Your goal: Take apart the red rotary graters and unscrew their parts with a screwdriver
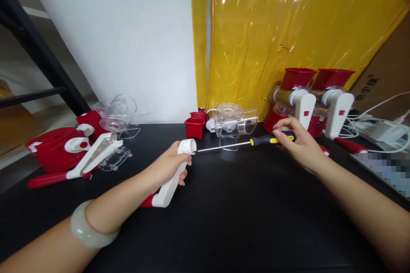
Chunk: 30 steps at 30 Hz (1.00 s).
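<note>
My left hand point(171, 163) is closed around a white crank handle point(169, 190) with a red grip at its lower end. The handle's round white socket points up and to the right. In my right hand point(293, 140) is a screwdriver point(264, 140) with a black and yellow grip, pinched near the back end. Its long metal shaft runs left, and the tip meets the side of the white socket; whether it sits in a screw cannot be made out.
Red bases and a white crank point(96, 156) lie at the left. A red hopper point(194, 128) and a clear housing point(235, 121) stand at the back of the black table point(243, 213). Two assembled red graters, one with a white crank point(338, 113), and cables are at the right.
</note>
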Available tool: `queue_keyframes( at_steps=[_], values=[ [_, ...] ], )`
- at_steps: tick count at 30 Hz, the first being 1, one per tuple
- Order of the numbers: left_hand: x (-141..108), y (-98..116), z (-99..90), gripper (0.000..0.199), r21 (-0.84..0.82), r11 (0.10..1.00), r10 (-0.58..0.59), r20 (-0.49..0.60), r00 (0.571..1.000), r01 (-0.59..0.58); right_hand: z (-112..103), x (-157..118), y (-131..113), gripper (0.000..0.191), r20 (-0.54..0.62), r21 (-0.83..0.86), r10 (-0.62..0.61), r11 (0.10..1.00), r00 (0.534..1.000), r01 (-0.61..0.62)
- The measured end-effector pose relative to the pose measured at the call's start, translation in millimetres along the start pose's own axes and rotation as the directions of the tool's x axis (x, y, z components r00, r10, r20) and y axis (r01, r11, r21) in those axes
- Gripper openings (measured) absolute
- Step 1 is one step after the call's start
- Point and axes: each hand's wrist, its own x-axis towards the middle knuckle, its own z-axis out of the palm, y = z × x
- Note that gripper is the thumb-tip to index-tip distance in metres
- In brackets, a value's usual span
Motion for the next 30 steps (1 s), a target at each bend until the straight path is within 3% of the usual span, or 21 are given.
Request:
queue_keyframes(
  at_steps=[6,8,12,14,17,20,24,30],
  values=[
    [-2.1,2.5,-0.5,0.027,-0.037,0.999,-0.012,0.010,1.000,0.012,-0.4,-0.8,7.1,0.033,0.029,0.126,-0.030,0.992,0.999,0.026],
    [-1.9,2.5,-0.6,0.027,-0.037,0.999,-0.018,0.013,1.000,0.018,0.5,-0.9,7.0,0.033,0.036,0.124,0.039,0.991,0.999,-0.043],
    [-0.9,1.6,-1.2,0.025,-0.020,1.000,-0.018,0.024,1.000,0.018,1.6,-0.6,3.3,0.044,0.098,-0.059,0.206,0.978,0.974,-0.201],
    [-0.7,1.5,-1.2,0.025,-0.020,1.000,-0.009,0.020,1.000,0.009,1.1,-0.3,2.2,0.039,0.076,-0.075,0.173,0.983,0.982,-0.168],
    [-0.9,1.6,-1.0,0.026,-0.024,1.000,-0.004,0.006,1.000,0.004,-1.0,0.3,3.6,0.030,0.021,0.012,0.021,1.000,1.000,-0.021],
    [-0.9,1.3,-1.1,0.027,-0.027,1.000,-0.009,0.012,1.000,0.009,-3.4,0.9,7.2,0.030,0.040,0.102,-0.048,0.994,0.998,0.044],
    [-1.1,1.4,-0.7,0.027,-0.020,1.000,-0.005,0.026,1.000,0.006,-3.9,1.5,9.9,0.027,0.049,0.131,-0.020,0.991,0.999,0.013],
    [-3.1,3.8,1.2,0.026,-0.017,1.000,-0.016,0.021,1.000,0.017,-1.0,-0.5,2.6,0.044,0.088,-0.048,0.139,0.990,0.986,-0.136]
  ],
)
